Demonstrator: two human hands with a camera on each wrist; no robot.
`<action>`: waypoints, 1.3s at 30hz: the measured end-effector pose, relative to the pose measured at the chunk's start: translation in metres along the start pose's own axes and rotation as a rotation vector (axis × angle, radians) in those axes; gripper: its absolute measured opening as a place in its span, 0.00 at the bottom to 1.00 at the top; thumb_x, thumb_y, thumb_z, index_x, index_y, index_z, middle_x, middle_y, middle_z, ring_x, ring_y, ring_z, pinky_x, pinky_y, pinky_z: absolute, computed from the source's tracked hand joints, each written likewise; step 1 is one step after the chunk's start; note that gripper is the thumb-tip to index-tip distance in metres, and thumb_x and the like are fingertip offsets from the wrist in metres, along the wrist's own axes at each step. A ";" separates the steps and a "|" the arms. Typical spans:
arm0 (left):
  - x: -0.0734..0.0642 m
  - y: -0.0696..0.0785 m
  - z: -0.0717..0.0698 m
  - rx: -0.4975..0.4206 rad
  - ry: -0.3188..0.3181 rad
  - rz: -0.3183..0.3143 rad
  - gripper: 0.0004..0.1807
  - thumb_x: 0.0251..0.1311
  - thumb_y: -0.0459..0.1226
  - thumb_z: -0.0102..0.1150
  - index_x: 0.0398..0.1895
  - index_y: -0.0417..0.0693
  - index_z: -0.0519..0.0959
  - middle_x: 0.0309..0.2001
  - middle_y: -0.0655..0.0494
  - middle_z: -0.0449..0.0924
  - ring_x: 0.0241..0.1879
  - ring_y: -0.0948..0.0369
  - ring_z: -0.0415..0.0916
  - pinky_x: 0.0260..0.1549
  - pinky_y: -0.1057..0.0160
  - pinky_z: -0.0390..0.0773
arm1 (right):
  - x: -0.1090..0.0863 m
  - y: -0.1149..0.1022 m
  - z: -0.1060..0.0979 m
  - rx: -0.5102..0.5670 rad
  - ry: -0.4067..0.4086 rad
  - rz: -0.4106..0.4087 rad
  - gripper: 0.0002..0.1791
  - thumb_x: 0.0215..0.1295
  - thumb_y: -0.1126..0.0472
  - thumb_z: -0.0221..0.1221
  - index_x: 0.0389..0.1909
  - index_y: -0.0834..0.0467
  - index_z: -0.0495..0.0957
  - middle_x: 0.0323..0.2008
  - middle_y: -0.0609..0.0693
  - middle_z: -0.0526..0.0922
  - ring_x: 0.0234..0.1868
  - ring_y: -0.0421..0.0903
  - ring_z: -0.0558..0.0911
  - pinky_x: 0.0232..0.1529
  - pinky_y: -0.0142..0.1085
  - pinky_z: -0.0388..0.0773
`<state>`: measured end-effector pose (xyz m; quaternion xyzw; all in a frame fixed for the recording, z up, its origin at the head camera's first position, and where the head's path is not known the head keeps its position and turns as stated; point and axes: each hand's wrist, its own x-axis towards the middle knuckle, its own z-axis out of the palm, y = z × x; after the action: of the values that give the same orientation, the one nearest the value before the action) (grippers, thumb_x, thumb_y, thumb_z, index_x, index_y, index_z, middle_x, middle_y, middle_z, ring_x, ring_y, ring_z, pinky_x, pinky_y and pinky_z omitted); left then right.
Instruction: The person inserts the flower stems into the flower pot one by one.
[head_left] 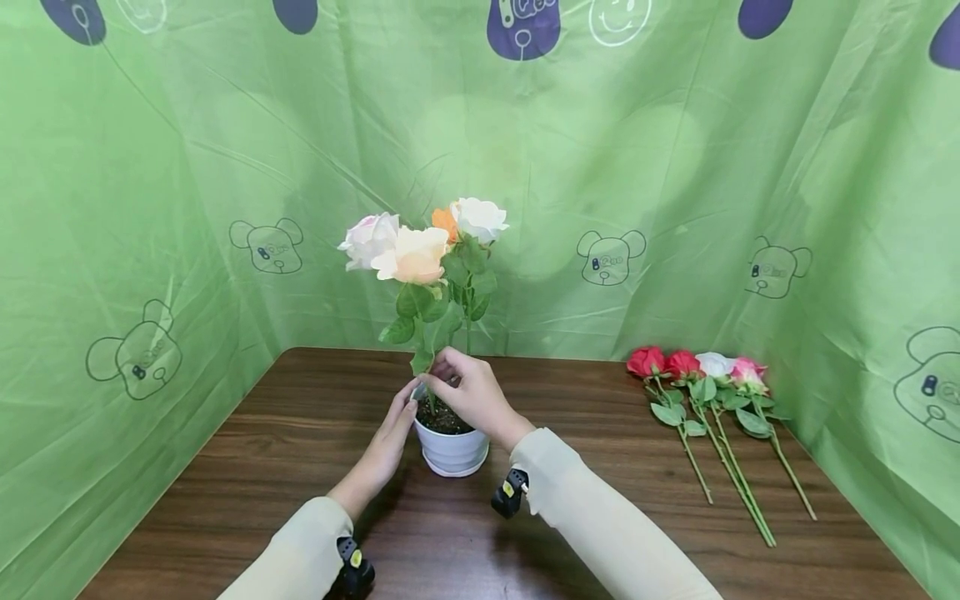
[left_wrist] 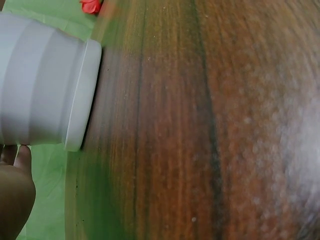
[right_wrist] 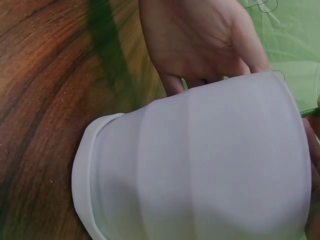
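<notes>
A white ribbed flowerpot [head_left: 452,450] with dark soil stands on a saucer on the table. In it stand artificial roses: a peach rose [head_left: 414,257], a pale pink rose [head_left: 370,242], a white rose [head_left: 481,218] and a partly hidden orange rose [head_left: 444,222]. My right hand [head_left: 474,392] pinches a green rose stem [right_wrist: 308,112] just above the pot's rim. My left hand [head_left: 387,442] rests along the pot's left side with its fingers extended; the right wrist view shows the palm and thumb against the wall, fingertips hidden behind it.
At the right of the wooden table [head_left: 585,417] lie several loose stems: a red rose [head_left: 647,362], a second red rose [head_left: 682,364], a white rose [head_left: 716,364] and a pink rose [head_left: 748,374]. Green printed cloth [head_left: 555,167] hangs around the back and sides.
</notes>
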<state>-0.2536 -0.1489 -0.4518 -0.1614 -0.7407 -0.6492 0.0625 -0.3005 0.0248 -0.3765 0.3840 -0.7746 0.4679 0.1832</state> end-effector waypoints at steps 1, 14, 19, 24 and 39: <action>0.000 0.000 0.000 -0.002 -0.001 -0.001 0.27 0.82 0.44 0.30 0.79 0.47 0.51 0.77 0.41 0.49 0.75 0.45 0.45 0.67 0.38 0.53 | 0.000 0.001 0.001 0.000 0.000 0.001 0.05 0.66 0.62 0.67 0.35 0.55 0.79 0.32 0.44 0.85 0.34 0.37 0.82 0.36 0.31 0.80; -0.001 -0.003 -0.001 0.004 0.001 0.000 0.27 0.82 0.45 0.30 0.79 0.48 0.51 0.77 0.43 0.51 0.75 0.47 0.46 0.67 0.40 0.53 | -0.001 0.003 0.005 -0.060 -0.036 0.087 0.05 0.64 0.61 0.69 0.35 0.55 0.81 0.30 0.43 0.83 0.32 0.37 0.80 0.37 0.31 0.79; 0.000 -0.004 -0.002 0.010 0.000 -0.002 0.27 0.82 0.45 0.30 0.79 0.48 0.51 0.77 0.44 0.50 0.75 0.48 0.47 0.67 0.39 0.55 | -0.001 0.002 0.004 -0.107 -0.039 0.092 0.07 0.64 0.58 0.69 0.30 0.53 0.81 0.27 0.41 0.81 0.29 0.36 0.78 0.34 0.30 0.77; 0.000 -0.004 -0.001 -0.002 -0.008 0.012 0.27 0.82 0.45 0.30 0.79 0.48 0.51 0.77 0.42 0.51 0.75 0.46 0.46 0.67 0.38 0.54 | -0.002 0.001 0.001 -0.175 -0.046 0.046 0.11 0.64 0.56 0.69 0.27 0.53 0.77 0.23 0.43 0.78 0.24 0.39 0.71 0.28 0.32 0.71; -0.002 -0.001 -0.001 0.000 -0.002 -0.006 0.28 0.82 0.44 0.31 0.78 0.42 0.50 0.77 0.39 0.50 0.75 0.47 0.43 0.70 0.41 0.48 | -0.005 0.000 0.003 -0.178 -0.106 0.080 0.07 0.66 0.55 0.67 0.40 0.53 0.84 0.36 0.43 0.87 0.39 0.39 0.83 0.44 0.34 0.80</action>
<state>-0.2526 -0.1504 -0.4530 -0.1596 -0.7414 -0.6491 0.0599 -0.2969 0.0248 -0.3812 0.3590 -0.8365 0.3831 0.1565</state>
